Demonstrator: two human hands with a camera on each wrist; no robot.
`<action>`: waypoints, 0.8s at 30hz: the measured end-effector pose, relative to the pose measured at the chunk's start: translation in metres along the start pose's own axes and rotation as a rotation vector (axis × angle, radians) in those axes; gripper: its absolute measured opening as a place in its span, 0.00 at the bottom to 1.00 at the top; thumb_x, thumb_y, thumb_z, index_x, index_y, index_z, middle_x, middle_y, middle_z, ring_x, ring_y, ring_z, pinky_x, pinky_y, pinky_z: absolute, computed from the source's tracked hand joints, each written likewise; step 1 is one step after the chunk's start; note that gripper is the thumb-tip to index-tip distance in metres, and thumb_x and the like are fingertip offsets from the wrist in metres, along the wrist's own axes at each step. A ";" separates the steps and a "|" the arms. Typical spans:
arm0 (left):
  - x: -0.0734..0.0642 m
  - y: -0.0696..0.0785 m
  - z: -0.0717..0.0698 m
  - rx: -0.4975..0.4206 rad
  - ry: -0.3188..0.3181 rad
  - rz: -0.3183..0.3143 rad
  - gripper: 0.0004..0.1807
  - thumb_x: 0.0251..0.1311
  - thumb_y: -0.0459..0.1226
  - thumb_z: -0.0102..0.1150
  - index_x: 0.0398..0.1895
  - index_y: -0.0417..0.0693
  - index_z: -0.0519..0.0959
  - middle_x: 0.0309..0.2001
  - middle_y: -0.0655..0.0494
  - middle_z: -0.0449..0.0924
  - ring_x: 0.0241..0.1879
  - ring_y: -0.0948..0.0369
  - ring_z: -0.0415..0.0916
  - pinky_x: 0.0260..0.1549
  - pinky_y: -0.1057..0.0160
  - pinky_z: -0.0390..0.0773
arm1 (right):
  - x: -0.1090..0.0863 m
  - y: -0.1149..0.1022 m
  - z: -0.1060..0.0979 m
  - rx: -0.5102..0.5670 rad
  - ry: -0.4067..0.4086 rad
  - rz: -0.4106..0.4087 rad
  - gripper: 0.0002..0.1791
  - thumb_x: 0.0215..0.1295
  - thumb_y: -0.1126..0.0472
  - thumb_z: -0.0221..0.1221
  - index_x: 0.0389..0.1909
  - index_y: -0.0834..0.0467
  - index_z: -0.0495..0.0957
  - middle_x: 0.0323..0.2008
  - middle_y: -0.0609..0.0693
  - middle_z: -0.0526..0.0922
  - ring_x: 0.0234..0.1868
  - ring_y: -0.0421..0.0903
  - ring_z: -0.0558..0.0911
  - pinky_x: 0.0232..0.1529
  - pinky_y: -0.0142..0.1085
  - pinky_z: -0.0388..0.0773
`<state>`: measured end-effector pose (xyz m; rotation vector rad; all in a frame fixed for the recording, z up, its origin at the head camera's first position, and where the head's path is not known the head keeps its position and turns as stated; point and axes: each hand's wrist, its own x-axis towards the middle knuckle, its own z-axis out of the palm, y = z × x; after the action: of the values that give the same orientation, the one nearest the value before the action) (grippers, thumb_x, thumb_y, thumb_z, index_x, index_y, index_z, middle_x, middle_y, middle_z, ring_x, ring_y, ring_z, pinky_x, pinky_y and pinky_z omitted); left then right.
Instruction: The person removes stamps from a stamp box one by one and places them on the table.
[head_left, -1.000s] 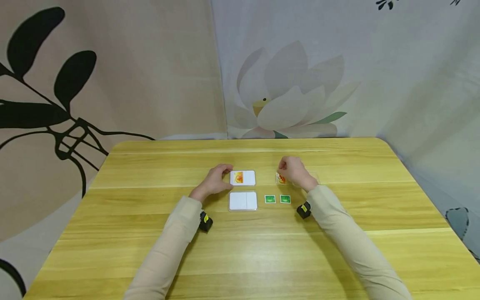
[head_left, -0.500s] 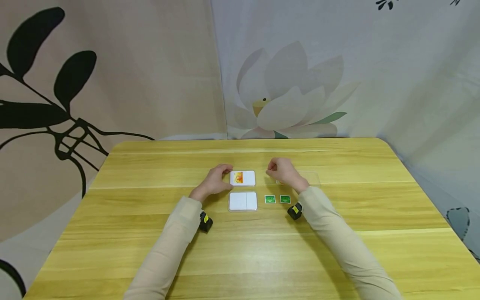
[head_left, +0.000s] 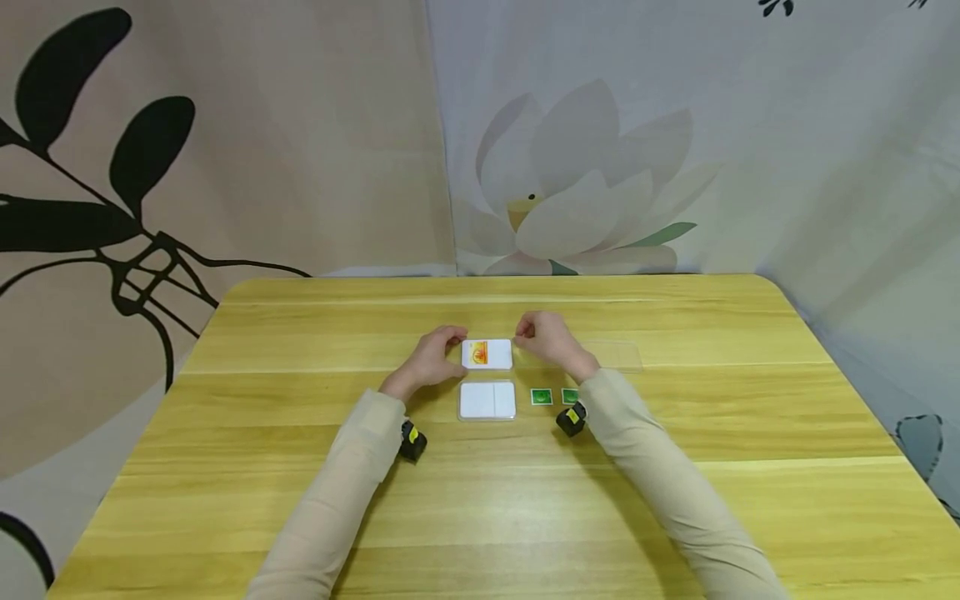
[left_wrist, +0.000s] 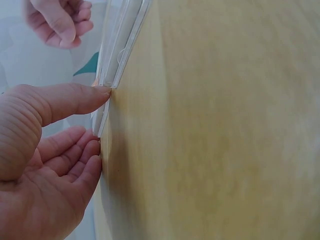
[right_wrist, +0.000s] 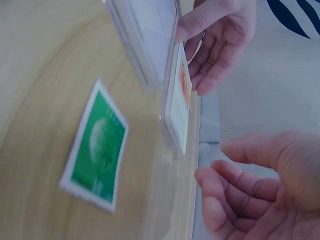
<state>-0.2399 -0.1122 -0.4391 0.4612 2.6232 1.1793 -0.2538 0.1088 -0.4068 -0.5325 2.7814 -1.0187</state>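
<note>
In the head view my left hand (head_left: 431, 360) holds the left end of a flat clear case (head_left: 500, 355) with a white inside. Its thumb is at the near edge and its fingers are at the far edge. A small card with an orange picture (head_left: 479, 353) lies on the left part of that case. My right hand (head_left: 550, 342) hovers just right of the case, thumb and fingers loosely bent. Nothing shows between them in the right wrist view. A second clear case (head_left: 477, 401) with white inside lies nearer. Two small green cards (head_left: 542, 397) lie beside it, one partly hidden by the wrist camera.
A thin transparent sheet (head_left: 618, 356) lies on the wooden table (head_left: 465, 508) to the right, partly under my right forearm. Black wrist cameras (head_left: 412, 442) are on both wrists. Printed curtains hang behind the table's far edge.
My right hand has moved left, from above an orange-red card on the transparent sheet to beside the far case. That card is now hidden from the head view. The left hand stays in place.
</note>
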 end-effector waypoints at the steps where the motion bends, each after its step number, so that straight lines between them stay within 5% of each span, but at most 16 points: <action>1: 0.000 0.000 0.000 0.002 0.000 0.000 0.36 0.48 0.27 0.66 0.62 0.31 0.64 0.58 0.39 0.68 0.58 0.47 0.66 0.60 0.55 0.66 | 0.001 -0.001 0.001 0.003 -0.004 0.002 0.05 0.59 0.67 0.60 0.31 0.67 0.77 0.27 0.54 0.79 0.27 0.45 0.74 0.30 0.33 0.73; 24: 0.002 -0.001 -0.001 -0.010 0.006 0.007 0.36 0.46 0.27 0.66 0.61 0.30 0.65 0.58 0.39 0.68 0.58 0.47 0.66 0.61 0.55 0.65 | 0.021 -0.015 0.024 -0.013 -0.044 0.000 0.06 0.58 0.67 0.61 0.34 0.66 0.81 0.30 0.55 0.81 0.30 0.45 0.75 0.31 0.32 0.73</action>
<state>-0.2419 -0.1131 -0.4396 0.4666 2.6213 1.1978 -0.2633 0.0760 -0.4159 -0.5498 2.7515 -0.9778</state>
